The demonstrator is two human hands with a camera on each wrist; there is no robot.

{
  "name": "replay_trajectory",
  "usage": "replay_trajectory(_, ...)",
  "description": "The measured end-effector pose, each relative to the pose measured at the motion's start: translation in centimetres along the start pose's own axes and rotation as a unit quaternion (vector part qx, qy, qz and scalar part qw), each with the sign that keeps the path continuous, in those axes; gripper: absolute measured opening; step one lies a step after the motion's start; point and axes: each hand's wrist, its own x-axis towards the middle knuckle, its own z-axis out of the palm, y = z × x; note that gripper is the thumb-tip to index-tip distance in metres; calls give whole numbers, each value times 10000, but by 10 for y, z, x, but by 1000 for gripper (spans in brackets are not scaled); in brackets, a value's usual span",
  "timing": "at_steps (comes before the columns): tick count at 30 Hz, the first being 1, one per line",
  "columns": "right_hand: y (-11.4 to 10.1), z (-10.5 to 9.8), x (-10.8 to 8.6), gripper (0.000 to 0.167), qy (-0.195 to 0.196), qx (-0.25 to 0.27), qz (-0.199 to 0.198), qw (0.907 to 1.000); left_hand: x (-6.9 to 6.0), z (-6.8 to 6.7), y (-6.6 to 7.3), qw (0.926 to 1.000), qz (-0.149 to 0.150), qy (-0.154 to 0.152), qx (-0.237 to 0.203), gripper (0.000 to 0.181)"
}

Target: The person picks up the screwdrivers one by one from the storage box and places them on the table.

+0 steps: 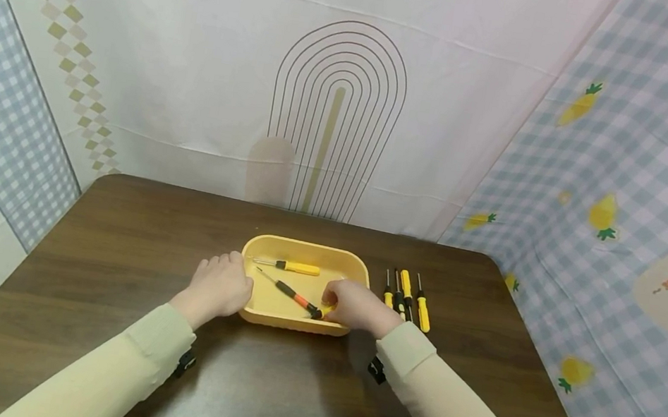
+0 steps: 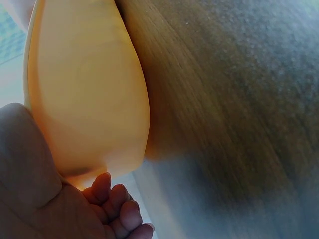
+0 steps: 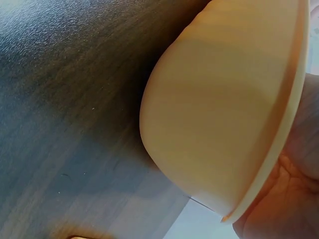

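A yellow plastic bin [image 1: 292, 322] sits on the table. My left hand [image 1: 223, 284] grips its left end, with the thumb side over the rim and the fingers on the outer wall, as the left wrist view shows. Over the right end reaches my right hand [image 1: 352, 304], its fingers down inside, pinching a screwdriver by its yellow handle [image 1: 328, 309]; most of that screwdriver is hidden. Also in the bin are a yellow-handled screwdriver [image 1: 300, 268] along the far side and a black-and-orange screwdriver [image 1: 294, 296] lying diagonally. From the right wrist camera only the bin's outer wall [image 3: 214, 109] and part of the palm [image 3: 279, 209] show.
Several yellow and black screwdrivers [image 1: 421, 306] lie side by side on the dark wooden table [image 1: 130, 244], right of the bin. Patterned cloth [image 1: 199, 75] hangs behind the table and at both sides.
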Motion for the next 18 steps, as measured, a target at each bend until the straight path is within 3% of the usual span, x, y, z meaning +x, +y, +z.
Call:
replay_trajectory(9, -1, 0, 2, 10, -153, 35, 244, 9996, 0, 1, 0, 10000, 44, 4, 19, 37)
replay_trajectory(18, -2, -1, 2, 8, -185, -28, 200, 9996, -2, 0, 1, 10000, 60, 36, 16, 37)
